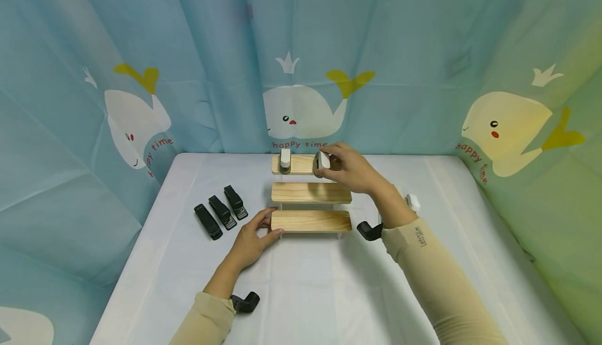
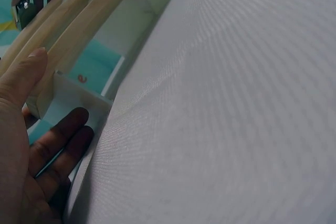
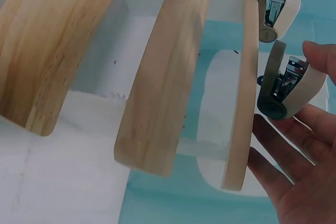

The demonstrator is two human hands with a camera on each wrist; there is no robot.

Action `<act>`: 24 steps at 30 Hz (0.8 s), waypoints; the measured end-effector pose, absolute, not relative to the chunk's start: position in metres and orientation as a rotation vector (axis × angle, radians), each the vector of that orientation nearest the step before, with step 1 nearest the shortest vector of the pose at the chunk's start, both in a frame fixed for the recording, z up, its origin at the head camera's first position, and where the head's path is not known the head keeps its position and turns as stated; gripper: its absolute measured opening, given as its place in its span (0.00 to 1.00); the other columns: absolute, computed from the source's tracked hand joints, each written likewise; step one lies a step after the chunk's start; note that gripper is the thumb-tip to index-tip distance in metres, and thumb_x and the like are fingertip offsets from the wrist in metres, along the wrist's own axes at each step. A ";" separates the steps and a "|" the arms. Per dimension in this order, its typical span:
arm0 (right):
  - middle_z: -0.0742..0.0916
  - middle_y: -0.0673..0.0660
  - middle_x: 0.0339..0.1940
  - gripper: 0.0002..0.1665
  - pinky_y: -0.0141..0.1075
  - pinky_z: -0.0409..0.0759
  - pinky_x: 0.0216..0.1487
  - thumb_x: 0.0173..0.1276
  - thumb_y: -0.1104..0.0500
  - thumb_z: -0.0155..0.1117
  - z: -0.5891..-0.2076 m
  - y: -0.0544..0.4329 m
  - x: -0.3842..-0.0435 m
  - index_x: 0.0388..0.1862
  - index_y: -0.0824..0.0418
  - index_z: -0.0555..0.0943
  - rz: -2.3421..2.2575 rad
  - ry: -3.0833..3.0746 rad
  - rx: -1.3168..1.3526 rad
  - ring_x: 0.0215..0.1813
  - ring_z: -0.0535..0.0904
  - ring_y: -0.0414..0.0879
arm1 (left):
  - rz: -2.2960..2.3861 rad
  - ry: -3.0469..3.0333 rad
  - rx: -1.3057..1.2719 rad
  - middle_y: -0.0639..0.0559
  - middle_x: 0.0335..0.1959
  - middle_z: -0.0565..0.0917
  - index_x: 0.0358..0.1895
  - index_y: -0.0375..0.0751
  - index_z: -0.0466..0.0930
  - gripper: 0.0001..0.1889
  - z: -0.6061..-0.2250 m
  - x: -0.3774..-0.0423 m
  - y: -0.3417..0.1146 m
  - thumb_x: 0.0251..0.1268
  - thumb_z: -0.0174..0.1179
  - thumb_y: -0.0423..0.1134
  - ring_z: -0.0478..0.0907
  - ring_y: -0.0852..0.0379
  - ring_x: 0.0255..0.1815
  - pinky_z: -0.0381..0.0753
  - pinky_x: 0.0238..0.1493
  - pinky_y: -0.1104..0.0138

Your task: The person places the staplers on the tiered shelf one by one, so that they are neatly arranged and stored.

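Note:
A three-tier display rack (image 1: 311, 221) with pale wooden boards and white supports stands on the table. My right hand (image 1: 350, 168) pinches a white-and-grey stapler (image 3: 289, 85) between thumb and fingers at the right part of the top board (image 1: 302, 165). Another white stapler (image 1: 285, 160) stands on that board's left part. Down at the left end of the lowest board, my left hand (image 1: 251, 241) holds the rack, thumb (image 2: 32, 69) along the board and other fingers by the white side support (image 2: 73, 95).
Several black staplers, one the leftmost stapler (image 1: 208, 221), lie in a slanted row left of the rack. Another white item (image 1: 413, 202) sits on the table (image 1: 301, 292), partly behind my right forearm. A blue whale-print curtain (image 1: 211, 62) hangs right behind the table.

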State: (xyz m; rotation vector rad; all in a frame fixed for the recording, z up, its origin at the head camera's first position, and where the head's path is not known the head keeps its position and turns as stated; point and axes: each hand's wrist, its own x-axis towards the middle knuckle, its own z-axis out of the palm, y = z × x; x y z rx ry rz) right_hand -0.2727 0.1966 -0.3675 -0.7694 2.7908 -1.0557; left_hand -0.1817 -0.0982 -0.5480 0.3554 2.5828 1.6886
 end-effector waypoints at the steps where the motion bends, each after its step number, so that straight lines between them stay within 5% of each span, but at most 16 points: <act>1: 0.78 0.58 0.61 0.41 0.50 0.79 0.59 0.71 0.48 0.72 -0.368 0.196 -0.273 0.78 0.61 0.70 -1.054 2.791 -0.771 0.55 0.78 0.52 | 1.686 2.583 0.354 0.60 0.51 0.88 0.73 0.69 0.70 0.34 -0.548 -0.182 -0.098 0.64 0.71 0.57 0.83 0.53 0.60 0.72 0.70 0.44; 11: 0.78 0.57 0.58 0.41 0.45 0.74 0.51 0.72 0.46 0.70 -0.367 0.188 -0.276 0.79 0.59 0.69 -0.996 2.816 -0.769 0.47 0.73 0.51 | 1.685 2.589 0.357 0.59 0.52 0.88 0.73 0.69 0.70 0.34 -0.547 -0.181 -0.098 0.64 0.71 0.58 0.83 0.52 0.60 0.73 0.69 0.44; 24: 0.77 0.58 0.66 0.41 0.51 0.80 0.62 0.74 0.45 0.69 -0.369 0.179 -0.282 0.79 0.58 0.68 -1.010 2.799 -0.755 0.60 0.80 0.53 | 1.689 2.591 0.365 0.60 0.51 0.88 0.73 0.68 0.71 0.34 -0.550 -0.181 -0.098 0.65 0.71 0.56 0.83 0.54 0.60 0.72 0.69 0.44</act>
